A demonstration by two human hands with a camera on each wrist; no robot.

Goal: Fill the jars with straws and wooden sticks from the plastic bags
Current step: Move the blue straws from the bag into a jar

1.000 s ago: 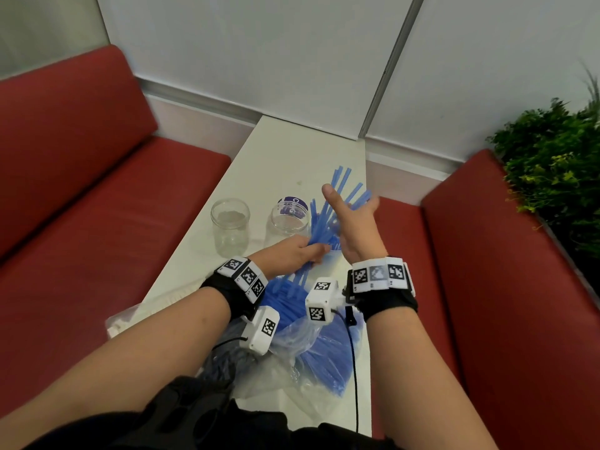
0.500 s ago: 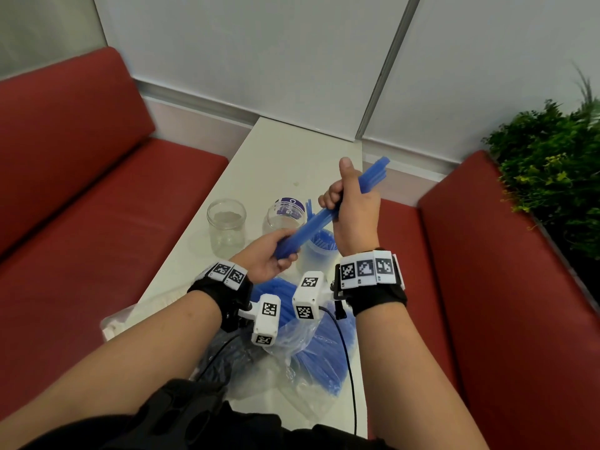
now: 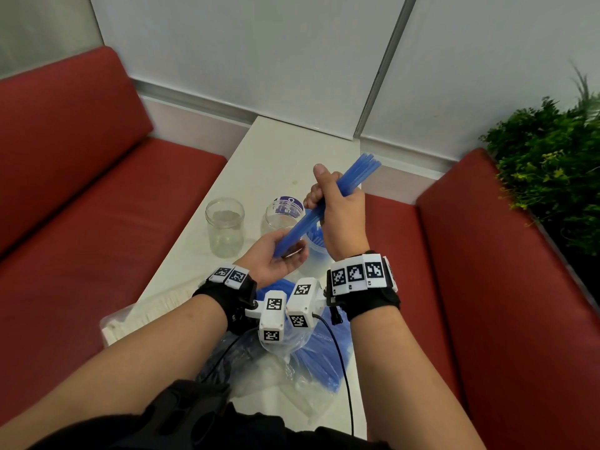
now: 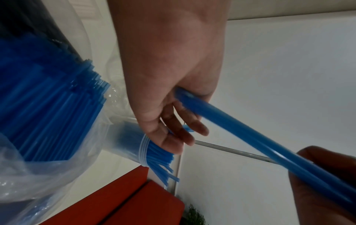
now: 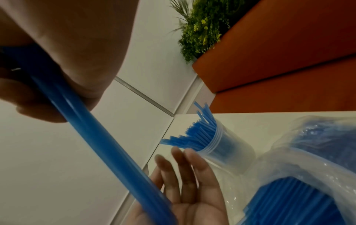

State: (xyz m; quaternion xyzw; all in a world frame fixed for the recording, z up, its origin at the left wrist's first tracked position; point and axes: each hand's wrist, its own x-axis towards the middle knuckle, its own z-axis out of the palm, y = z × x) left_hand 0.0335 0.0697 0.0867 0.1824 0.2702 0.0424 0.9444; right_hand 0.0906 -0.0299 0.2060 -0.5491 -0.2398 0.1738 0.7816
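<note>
A tight bundle of blue straws (image 3: 344,183) slants up to the right above the table. My right hand (image 3: 328,203) grips it at mid-length, thumb up. My left hand (image 3: 285,254) lies palm up with straight fingers (image 5: 185,169), and the bundle's lower end (image 4: 185,94) butts against its palm. Behind the hands stands a clear jar (image 3: 311,254) with several blue straws (image 5: 194,134) in it, partly hidden. An empty glass jar (image 3: 224,227) and a jar with a purple label (image 3: 285,211) stand further left.
A clear plastic bag of blue straws (image 3: 321,355) lies open under my wrists. Another bag with pale wooden sticks (image 3: 146,316) lies at the near left of the white table (image 3: 276,151). Red benches (image 3: 487,287) flank the table; a green plant (image 3: 552,164) stands at the right.
The straws, loosely fanned a second ago, are gathered into one tight bundle in my right hand. My left hand has uncurled from the lower end and lies flat under it.
</note>
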